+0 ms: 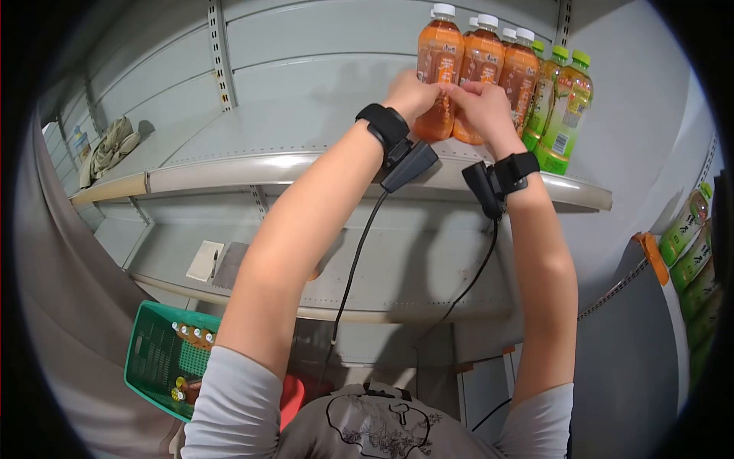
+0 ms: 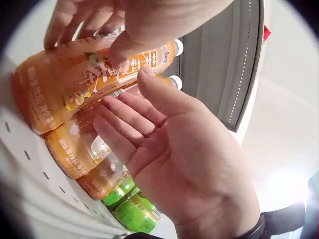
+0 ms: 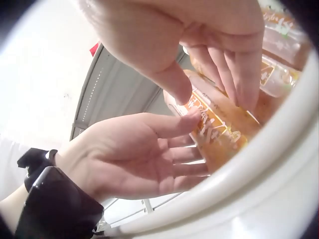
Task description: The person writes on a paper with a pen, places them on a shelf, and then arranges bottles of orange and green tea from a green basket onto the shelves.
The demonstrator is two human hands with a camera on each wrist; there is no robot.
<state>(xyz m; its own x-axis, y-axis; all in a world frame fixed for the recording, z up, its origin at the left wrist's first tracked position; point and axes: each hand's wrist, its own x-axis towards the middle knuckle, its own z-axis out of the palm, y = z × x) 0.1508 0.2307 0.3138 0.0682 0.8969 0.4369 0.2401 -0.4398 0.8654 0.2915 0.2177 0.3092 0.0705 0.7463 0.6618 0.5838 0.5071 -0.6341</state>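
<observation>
**Grey metal shelf** (image 1: 229, 164), upper tier: it carries everything we log here.

**Stock:** At its right end stands a cluster of tall orange-drink plastic bottles with white caps (image 1: 480, 57). Touching them, further right, are green-capped plastic bottles of pale drink (image 1: 569, 107). The two foremost orange ones stand upright near the shelf's front edge, and both hands are on them.

**Left hand** (image 1: 411, 96): the palm is open against the bottle's side with the fingers fairly straight. The thumb touches the label, and the hand is not wrapped round.

**Right hand** (image 1: 483, 103): it mirrors the left from the other side, palm open and fingers relaxed. The thumb tip rests on the label, as we see plainly in the left wrist view.

**Handling (our judgement):**
- The bottles look full, so we rate them fairly heavy. Being tall and narrow, they should tip easily.
- The glossy label film (image 2: 124, 67) looks slick.
- The thin plastic walls probably give under a hard squeeze.
- We judge the best hold to be round the mid-body on the label band, with the thumb opposite the fingers. The white screw cap (image 1: 443, 11) is not the place to grip.
</observation>
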